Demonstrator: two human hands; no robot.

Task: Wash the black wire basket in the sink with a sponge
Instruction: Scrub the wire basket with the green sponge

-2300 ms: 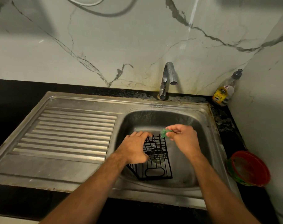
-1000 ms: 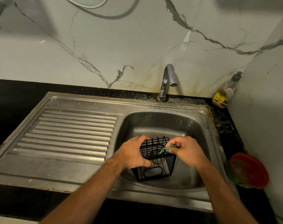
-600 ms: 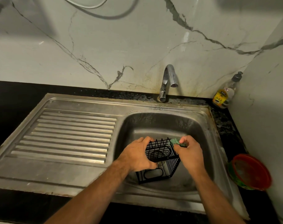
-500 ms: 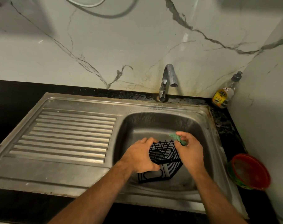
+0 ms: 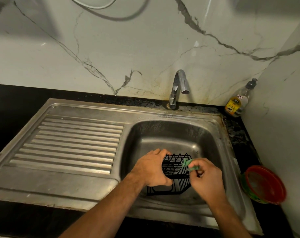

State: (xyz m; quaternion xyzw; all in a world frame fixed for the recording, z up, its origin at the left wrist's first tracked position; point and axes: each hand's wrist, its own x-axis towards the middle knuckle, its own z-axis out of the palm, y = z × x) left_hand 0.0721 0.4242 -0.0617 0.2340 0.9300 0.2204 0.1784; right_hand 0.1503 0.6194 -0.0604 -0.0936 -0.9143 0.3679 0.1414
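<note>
At the sink's left lies the ribbed drainboard [image 5: 73, 143], bare. In the basin [image 5: 171, 134], near its front edge, the left hand [image 5: 152, 170] is clamped on the basket's [image 5: 175, 170] left side, holding it tipped off the basin floor. The basket looks light and stiff, its thin wires probably slick when wet, so a grip around the frame edge, as here, seems surest. Nothing shows inside it. The right hand [image 5: 205, 177] pinches a small green sponge [image 5: 190, 165] against the basket's right upper rim; the sponge looks soft and crumpled. The tap [image 5: 178, 86] shows no water running. At the back right corner stands a soap bottle [image 5: 238, 102], partly full of yellow liquid. A red-rimmed bowl [image 5: 264, 184] sits on the counter's right edge; its contents are unclear.
</note>
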